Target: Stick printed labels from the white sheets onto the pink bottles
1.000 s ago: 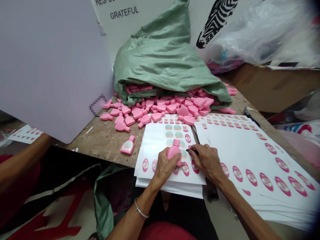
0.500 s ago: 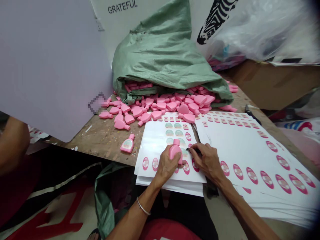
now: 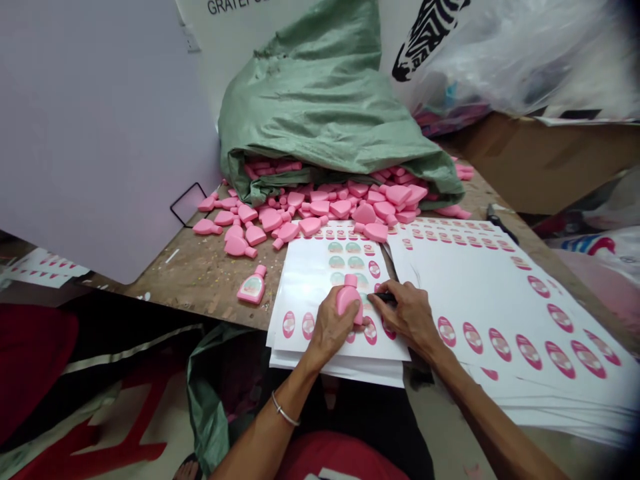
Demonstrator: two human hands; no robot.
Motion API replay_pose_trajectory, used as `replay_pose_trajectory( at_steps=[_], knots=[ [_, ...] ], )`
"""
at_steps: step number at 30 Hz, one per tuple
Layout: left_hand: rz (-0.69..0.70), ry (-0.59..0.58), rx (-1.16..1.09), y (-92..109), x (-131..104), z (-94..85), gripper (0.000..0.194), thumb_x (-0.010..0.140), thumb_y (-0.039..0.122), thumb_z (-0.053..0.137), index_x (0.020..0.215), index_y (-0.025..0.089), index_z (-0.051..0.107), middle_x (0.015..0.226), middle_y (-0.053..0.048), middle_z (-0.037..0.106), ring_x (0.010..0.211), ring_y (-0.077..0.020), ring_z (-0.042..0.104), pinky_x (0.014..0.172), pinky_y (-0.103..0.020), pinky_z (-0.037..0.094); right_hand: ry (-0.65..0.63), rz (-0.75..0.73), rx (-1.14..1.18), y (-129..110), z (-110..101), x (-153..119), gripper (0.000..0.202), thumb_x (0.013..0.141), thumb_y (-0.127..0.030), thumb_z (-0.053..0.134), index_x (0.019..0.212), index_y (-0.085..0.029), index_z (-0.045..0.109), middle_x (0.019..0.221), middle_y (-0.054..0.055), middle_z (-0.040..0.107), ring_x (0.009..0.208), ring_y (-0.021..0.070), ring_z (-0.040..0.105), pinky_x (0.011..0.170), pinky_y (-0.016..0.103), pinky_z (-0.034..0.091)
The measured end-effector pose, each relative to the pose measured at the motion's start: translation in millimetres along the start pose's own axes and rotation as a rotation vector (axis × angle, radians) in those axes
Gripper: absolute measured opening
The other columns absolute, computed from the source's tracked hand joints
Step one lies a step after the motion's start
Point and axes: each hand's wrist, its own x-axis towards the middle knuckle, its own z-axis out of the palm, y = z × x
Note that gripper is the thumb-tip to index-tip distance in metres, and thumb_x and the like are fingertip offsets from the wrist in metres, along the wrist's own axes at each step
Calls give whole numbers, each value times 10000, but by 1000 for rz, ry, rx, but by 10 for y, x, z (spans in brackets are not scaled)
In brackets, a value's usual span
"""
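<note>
My left hand [image 3: 331,328] is closed around a pink bottle [image 3: 349,300], its cap pointing away from me, above a sticker sheet [image 3: 310,283]. Just to the right, my right hand [image 3: 406,312] pinches a thin black tool [image 3: 384,297] over the same sheet, near its round green labels [image 3: 354,263] and pink oval ones. One pink bottle with a green label [image 3: 251,287] lies on the table left of the sheet. Several bare pink bottles [image 3: 271,220] are heaped beyond it, spilling from a green sack [image 3: 320,113].
More sticker sheets [image 3: 480,287] are stacked at the right, with a black-handled tool [image 3: 501,223] behind them. A pale panel [image 3: 100,133] stands at the left of the wooden table [image 3: 200,277]. Cardboard [image 3: 525,167] and clear plastic bags [image 3: 540,60] are at the back right.
The view has shifted slightly. My right hand's fingertips have moved a little left, closer to the held bottle. The other person's arm at the left edge has gone out of view.
</note>
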Motion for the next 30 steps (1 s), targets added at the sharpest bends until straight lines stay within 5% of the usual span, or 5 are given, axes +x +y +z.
replay_pose_trajectory(
  at_steps=[11, 18, 23, 30],
  knots=[
    [-11, -23, -143, 11, -14, -70, 432, 829, 423, 570, 1131, 131, 467, 774, -52, 628, 635, -187, 686, 665, -355, 583, 73, 133, 289, -77, -131, -53, 274, 744, -464, 648, 730, -203, 566, 731, 24, 622, 666, 171, 562, 653, 308, 429],
    [-9, -15, -316, 44, -59, -103, 450, 782, 485, 614, 1048, 134, 521, 874, -78, 635, 658, -167, 662, 602, -306, 570, 194, 386, 578, -215, -365, -29, 303, 738, -491, 652, 766, -193, 607, 707, 1, 592, 640, 132, 536, 589, 252, 435],
    [-38, -5, -459, 129, -163, -80, 529, 812, 597, 501, 994, 105, 570, 861, -109, 665, 723, -201, 661, 596, -305, 565, 17, 354, 613, -409, -373, -58, 433, 751, -502, 638, 1074, -216, 679, 703, -1, 624, 613, 138, 556, 553, 258, 455],
    [-89, -25, -490, 149, -190, -74, 565, 832, 600, 467, 1048, 100, 613, 809, -100, 687, 706, -209, 672, 586, -301, 556, -68, 334, 748, -584, -229, -61, 330, 743, -478, 659, 925, -215, 739, 964, 53, 718, 893, 243, 654, 803, 358, 532]
  ],
)
